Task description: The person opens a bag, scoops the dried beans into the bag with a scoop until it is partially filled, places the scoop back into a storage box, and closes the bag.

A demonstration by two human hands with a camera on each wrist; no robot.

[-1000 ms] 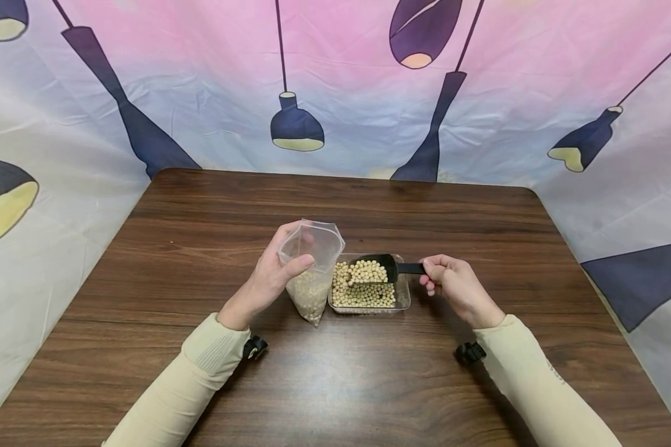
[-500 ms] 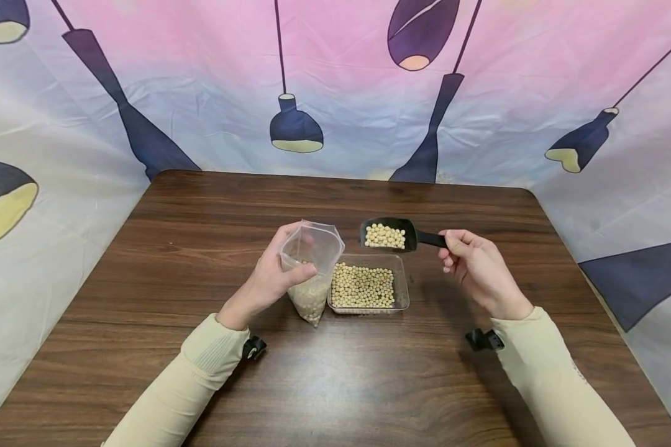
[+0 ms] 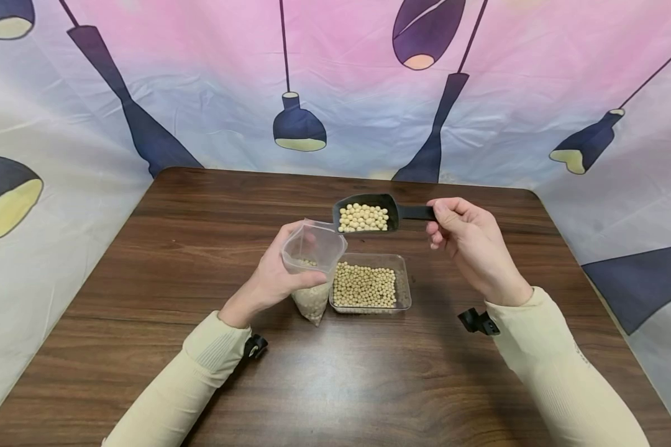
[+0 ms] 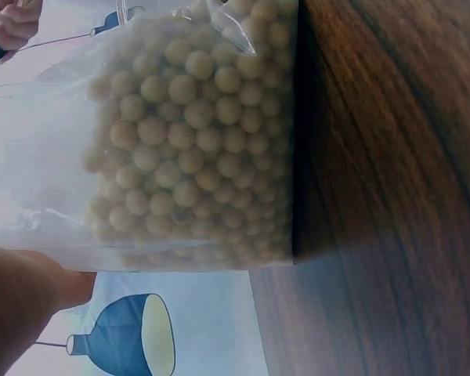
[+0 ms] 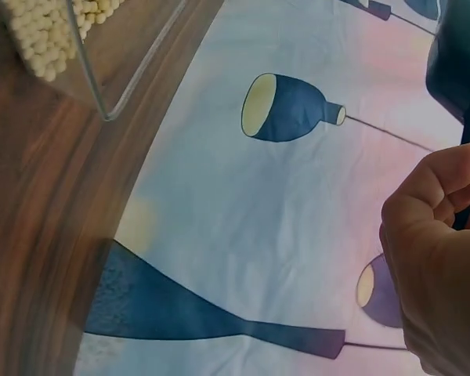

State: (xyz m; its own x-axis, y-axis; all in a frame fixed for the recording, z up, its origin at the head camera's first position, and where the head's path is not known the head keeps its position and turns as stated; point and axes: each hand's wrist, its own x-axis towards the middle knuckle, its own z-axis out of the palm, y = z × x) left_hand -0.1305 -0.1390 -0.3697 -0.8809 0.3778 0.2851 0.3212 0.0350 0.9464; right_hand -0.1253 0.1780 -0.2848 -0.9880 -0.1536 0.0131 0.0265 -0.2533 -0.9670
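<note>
My left hand grips a clear plastic bag near its open top, thumb across the front. Round pale beans fill the lower part of the bag, which stands upright on the table. My right hand pinches the handle of a black scoop. A load of beans lies in the scoop, held level above the table with its tip at the far right of the bag's mouth. Whether tip and bag touch, I cannot tell.
Right beside the bag stands a clear plastic box with a layer of the same beans. All this is on a dark wooden table. A printed cloth with lamp pictures hangs behind the table.
My right hand has lifted the loaded scoop out of the box, then carried it left to the bag's mouth. The left hand and the bag have hardly moved.
</note>
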